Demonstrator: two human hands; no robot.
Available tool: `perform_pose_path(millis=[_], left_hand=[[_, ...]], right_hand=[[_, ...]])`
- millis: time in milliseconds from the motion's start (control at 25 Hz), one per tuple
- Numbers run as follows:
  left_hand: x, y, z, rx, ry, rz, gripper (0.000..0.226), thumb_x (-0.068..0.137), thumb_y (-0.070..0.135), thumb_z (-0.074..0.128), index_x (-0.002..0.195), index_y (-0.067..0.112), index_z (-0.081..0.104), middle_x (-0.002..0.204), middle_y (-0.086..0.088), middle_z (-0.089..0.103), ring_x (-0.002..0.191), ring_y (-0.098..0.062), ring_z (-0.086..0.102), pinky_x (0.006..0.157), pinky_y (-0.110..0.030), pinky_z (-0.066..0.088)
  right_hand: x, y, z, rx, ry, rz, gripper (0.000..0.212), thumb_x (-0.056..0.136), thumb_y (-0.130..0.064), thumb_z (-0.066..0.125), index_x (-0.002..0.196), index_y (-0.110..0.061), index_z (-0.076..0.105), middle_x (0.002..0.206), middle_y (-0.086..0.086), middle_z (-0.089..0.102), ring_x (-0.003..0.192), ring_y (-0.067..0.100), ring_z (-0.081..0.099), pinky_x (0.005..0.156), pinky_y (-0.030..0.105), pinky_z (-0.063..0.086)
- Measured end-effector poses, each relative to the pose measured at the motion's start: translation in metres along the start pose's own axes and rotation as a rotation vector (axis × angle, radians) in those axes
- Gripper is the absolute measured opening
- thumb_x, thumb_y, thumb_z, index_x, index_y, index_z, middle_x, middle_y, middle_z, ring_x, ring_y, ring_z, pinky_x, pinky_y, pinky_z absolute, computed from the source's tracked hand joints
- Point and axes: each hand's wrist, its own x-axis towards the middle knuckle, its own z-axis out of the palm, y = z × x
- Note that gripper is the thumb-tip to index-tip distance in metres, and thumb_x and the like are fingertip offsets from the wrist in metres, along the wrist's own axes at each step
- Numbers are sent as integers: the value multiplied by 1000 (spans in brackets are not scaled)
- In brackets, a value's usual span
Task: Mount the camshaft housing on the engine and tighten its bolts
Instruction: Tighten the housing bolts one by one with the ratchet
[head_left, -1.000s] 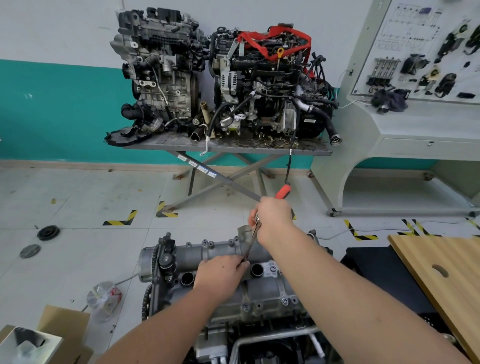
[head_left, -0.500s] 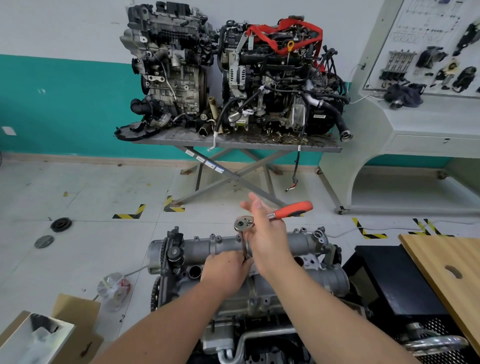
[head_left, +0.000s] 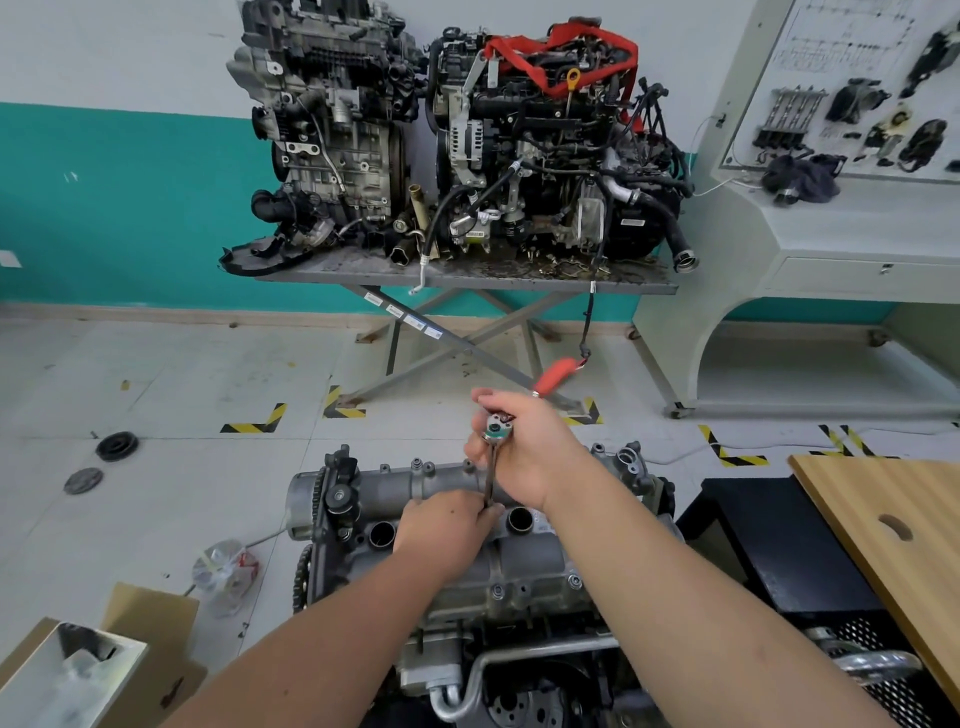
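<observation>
hands: two; right hand (head_left: 524, 447) gripping one ratchet (head_left: 497, 431), left hand (head_left: 447, 525) pinching its extension at one camshaft housing (head_left: 467, 530)
change: red handle swung away, now angled up

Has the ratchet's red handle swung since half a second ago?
Yes. The red handle swung from pointing right along the camshaft housing to pointing away from it, towards the lift table.
</observation>
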Motion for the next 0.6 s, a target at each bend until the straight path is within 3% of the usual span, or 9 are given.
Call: perform_pose_path(millis=[80, 200, 280, 360, 440, 520, 600], left_hand=[[-2, 0, 1, 14, 9, 17, 41, 101, 56, 31, 83, 30, 56, 101, 4, 68, 98, -21, 63, 76, -36, 32], [-3, -1, 3, 36, 29, 47, 39, 101, 57, 31, 90, 31, 57, 101, 5, 67, 98, -21, 63, 78, -37, 35], [-4, -1, 3, 60, 23, 54, 36, 102, 53, 30, 89, 30, 54, 101, 5, 66, 97, -20, 61, 78, -38, 36], [-2, -3, 4, 171, -24, 94, 33, 104, 43, 28, 98, 29, 57, 107, 3, 65, 100, -23, 59, 74, -39, 32], [-1, -3, 3, 205, -50, 90, 34, 105, 41, 25, 104, 27, 57, 114, 0, 63, 106, -25, 58, 74, -39, 33], [-1, -1, 2, 155, -50, 35, 41, 105, 49, 26, 120, 25, 55, 127, -2, 58, 119, -26, 51, 85, -42, 38], [-3, -2, 4, 105, -62, 6, 45, 104, 53, 28, 127, 24, 54, 132, -3, 52, 122, -27, 47, 90, -43, 38]], right_hand=[[-1, -8, 7, -343, 27, 60, 14, 99, -6, 49, 85, -8, 51, 47, 3, 54, 41, 18, 49, 54, 30, 42], [-6, -26, 21, -1242, -126, 36, 8, 95, -4, 47, 95, -5, 55, 58, 5, 64, 49, 21, 60, 55, 32, 46], [-8, -28, 32, -1848, -240, -105, 20, 92, -4, 49, 107, -9, 61, 77, 5, 67, 65, 22, 65, 59, 34, 50], [-11, -21, 42, -2232, -312, -373, 24, 93, -7, 49, 107, -21, 63, 80, -2, 58, 71, 20, 55, 58, 32, 40], [-12, -11, 44, -2184, -379, -473, 18, 95, -11, 50, 104, -21, 63, 77, -3, 57, 71, 20, 56, 55, 29, 36], [-8, -12, 42, -1865, -338, -266, 12, 98, -14, 51, 102, -15, 62, 69, -3, 68, 65, 17, 68, 52, 26, 43], [-6, -13, 41, -1602, -273, -66, 9, 98, -10, 51, 99, -10, 61, 60, -2, 70, 54, 12, 68, 51, 24, 48]])
